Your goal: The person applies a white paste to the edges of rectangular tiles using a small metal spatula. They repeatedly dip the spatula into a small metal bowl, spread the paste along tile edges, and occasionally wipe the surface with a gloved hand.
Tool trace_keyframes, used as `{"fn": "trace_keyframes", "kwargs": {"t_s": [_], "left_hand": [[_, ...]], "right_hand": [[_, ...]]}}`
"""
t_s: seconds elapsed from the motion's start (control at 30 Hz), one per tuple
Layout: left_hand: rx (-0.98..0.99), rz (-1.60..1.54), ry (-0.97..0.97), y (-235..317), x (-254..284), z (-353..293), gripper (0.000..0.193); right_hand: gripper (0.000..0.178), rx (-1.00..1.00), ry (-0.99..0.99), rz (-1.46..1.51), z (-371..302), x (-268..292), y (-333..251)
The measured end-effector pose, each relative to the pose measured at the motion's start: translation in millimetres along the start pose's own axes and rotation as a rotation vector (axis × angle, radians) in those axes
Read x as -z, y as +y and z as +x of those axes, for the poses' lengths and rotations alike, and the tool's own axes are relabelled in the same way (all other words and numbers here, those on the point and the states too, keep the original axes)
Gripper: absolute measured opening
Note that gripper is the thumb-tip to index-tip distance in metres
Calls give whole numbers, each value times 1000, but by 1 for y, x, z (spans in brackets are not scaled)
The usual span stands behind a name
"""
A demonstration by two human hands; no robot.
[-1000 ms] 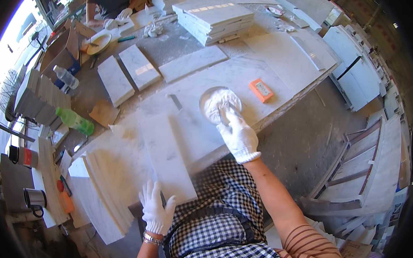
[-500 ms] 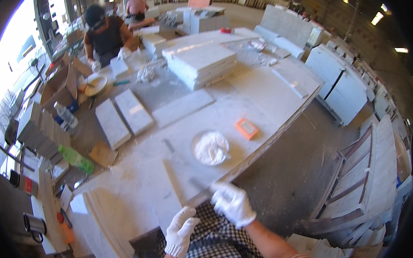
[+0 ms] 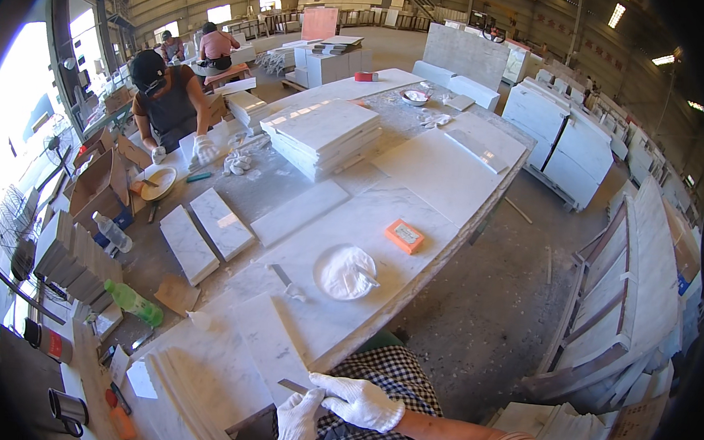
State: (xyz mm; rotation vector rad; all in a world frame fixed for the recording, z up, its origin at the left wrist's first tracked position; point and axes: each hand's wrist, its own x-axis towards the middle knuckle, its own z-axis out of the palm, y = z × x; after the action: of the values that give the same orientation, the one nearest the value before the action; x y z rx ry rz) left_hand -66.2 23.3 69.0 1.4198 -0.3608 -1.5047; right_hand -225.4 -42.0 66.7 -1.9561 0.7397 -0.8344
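Note:
My right hand, in a white knit glove, grips a thin grey metal blade whose flat end sticks out to the left. Closed against it and meeting the right fingers is my left hand, gloved the same way; the fingers hide the rest of the blade. Just beyond lies a narrow white marble slab on the worktable. A second flat strip, with a whitish lump at one end, rests on the marble. Right of it sits a round dish with a white paste or powder.
An orange box lies past the dish. Stacked marble slabs and two pale tiles occupy the table farther off. At left are a green bottle, a clear bottle and metal mugs. Another person works across the table.
My hands, apart before, have come together at the blade. The right hand has moved left and down, bringing the blade from over the table to the left hand. The view has shifted.

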Motion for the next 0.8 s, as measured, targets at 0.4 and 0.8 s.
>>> {"fn": "trace_keyframes", "kwargs": {"t_s": [0.4,0.8], "left_hand": [[-154,-166,100,-4,27,23,22],[-604,-197,668,29,90,77,21]], "right_hand": [[56,-228,-135,133,-8,8,-2],[47,-378,2,86,0,21,15]]}}
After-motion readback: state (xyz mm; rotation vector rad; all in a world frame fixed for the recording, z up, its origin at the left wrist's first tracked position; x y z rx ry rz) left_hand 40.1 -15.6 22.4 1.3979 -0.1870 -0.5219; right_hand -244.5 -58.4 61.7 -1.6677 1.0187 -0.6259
